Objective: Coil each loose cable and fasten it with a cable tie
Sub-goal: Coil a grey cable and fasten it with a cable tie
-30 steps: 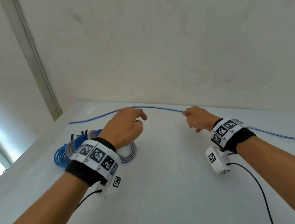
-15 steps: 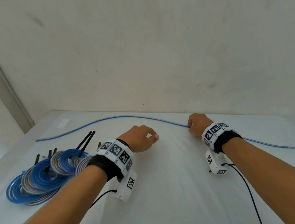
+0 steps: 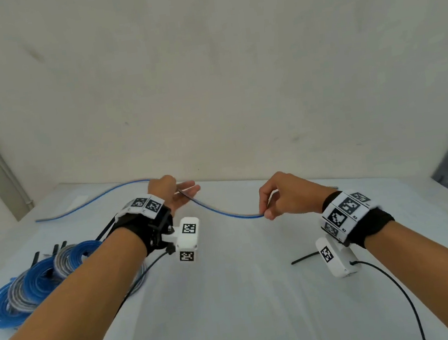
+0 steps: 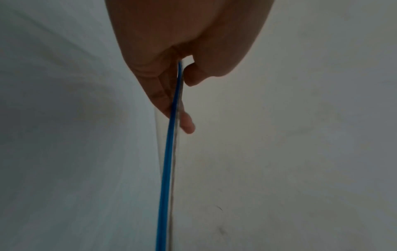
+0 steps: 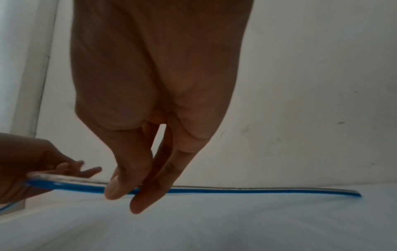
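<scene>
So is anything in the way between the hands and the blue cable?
No. Both hands already hold the thin blue cable: the right hand pinches it, and it runs across the left hand, thumb beside it. Nothing sits between them.

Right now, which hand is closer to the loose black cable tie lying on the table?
Right. The right hand holds the blue cable just above the cable tie; the left hand is across the table.

We see a thin blue cable (image 3: 222, 213) sagging between two hands above the table; coiled blue and grey cables (image 3: 33, 281) lie piled left.
</scene>
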